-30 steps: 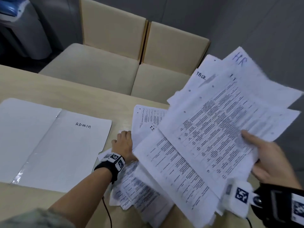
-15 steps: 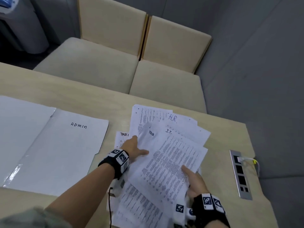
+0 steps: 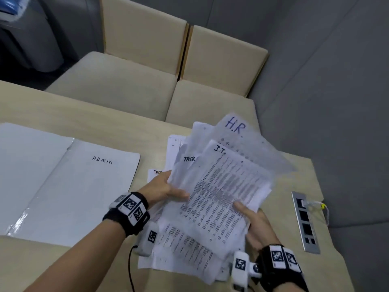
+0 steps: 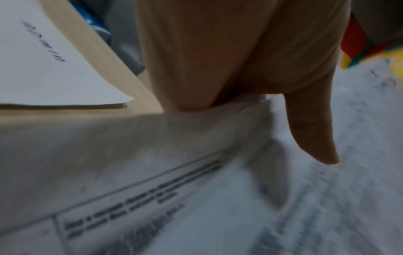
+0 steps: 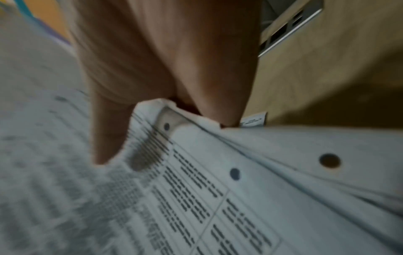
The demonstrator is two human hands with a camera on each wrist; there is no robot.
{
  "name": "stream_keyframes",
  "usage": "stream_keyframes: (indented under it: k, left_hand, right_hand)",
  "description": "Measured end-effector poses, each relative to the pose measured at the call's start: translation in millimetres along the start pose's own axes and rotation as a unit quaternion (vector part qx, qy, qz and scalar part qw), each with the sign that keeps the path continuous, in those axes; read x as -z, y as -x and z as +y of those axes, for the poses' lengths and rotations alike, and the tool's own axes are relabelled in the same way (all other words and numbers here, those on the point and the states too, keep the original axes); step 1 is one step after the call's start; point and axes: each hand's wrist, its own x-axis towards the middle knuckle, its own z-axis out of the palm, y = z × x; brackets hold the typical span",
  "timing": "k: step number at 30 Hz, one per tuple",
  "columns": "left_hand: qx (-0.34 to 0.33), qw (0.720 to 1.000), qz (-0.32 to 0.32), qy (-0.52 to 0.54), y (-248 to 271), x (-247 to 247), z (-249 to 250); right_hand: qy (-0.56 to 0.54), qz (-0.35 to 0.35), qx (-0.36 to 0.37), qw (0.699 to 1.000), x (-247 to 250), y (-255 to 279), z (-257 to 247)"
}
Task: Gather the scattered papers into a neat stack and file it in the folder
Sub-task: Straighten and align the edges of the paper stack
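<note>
Beige chairs face a wooden table where the folder lies open. Both hands, left hand and right hand, grip the uneven papers above it. Gathering seems underway; squaring the edges probably comes next.

Papers: loose white printed sheets, hole-punched along one edge, fanned unevenly and tilted up off the table; topmost sheet headed "I.T.", one behind headed "H.R." in blue, others marked "TASK"; further sheets lie flat beneath, overlapping and askew; text blurred in both wrist views. Folder: white, open flat on the table, well left of the papers; right leaf handwritten "ADMIN"; glossy crease down the fold.
</note>
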Motion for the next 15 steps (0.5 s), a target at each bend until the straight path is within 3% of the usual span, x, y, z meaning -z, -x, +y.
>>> stream_keyframes:
  k: [3, 6, 10, 13, 15]
  left_hand:
    - [-0.012, 0.999, 0.037, -0.013, 0.7, -4.5, -6.3]
    - [-0.082, 0.991, 0.105, -0.006, 8.6, -2.8, 4.8]
    - [-0.173, 0.975, 0.138, 0.011, 25.2, 0.8, 41.4]
    - [-0.217, 0.966, 0.143, 0.003, 29.3, -4.7, 56.5]
    - [-0.233, 0.962, 0.140, -0.006, 29.5, -15.3, 58.9]
  right_hand:
    - [0.074, 0.014, 0.063, 0.995, -25.7, 16.5, -12.4]
    - [0.136, -0.013, 0.162, 0.977, -44.9, 47.4, -46.7]
    - [0.174, -0.016, 0.292, 0.940, -55.9, 86.8, -92.8]
    - [0.122, -0.033, 0.340, 0.932, -55.3, 83.9, -103.0]
    - [0.111, -0.011, 0.333, 0.936, -54.9, 71.2, -93.1]
